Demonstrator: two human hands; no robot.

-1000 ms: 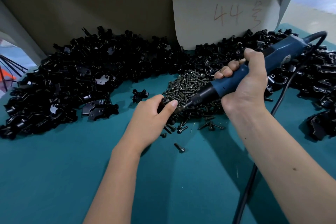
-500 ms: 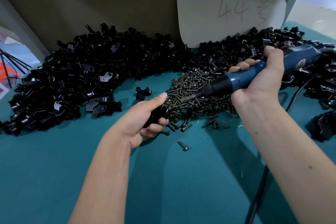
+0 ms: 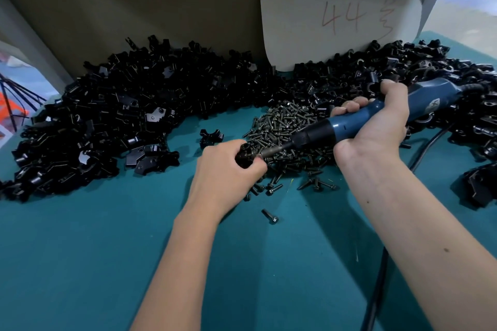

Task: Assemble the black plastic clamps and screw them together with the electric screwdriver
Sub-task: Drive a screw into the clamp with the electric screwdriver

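Left hand (image 3: 228, 169) clenched around a black clamp (image 3: 246, 157), held just above the teal table (image 3: 80, 250) beside the screw pile (image 3: 290, 129). Right hand (image 3: 376, 126) grips the blue electric screwdriver (image 3: 357, 118), bit tip touching the clamp. Loose clamp parts (image 3: 121, 121) heaped behind, against the backboard.
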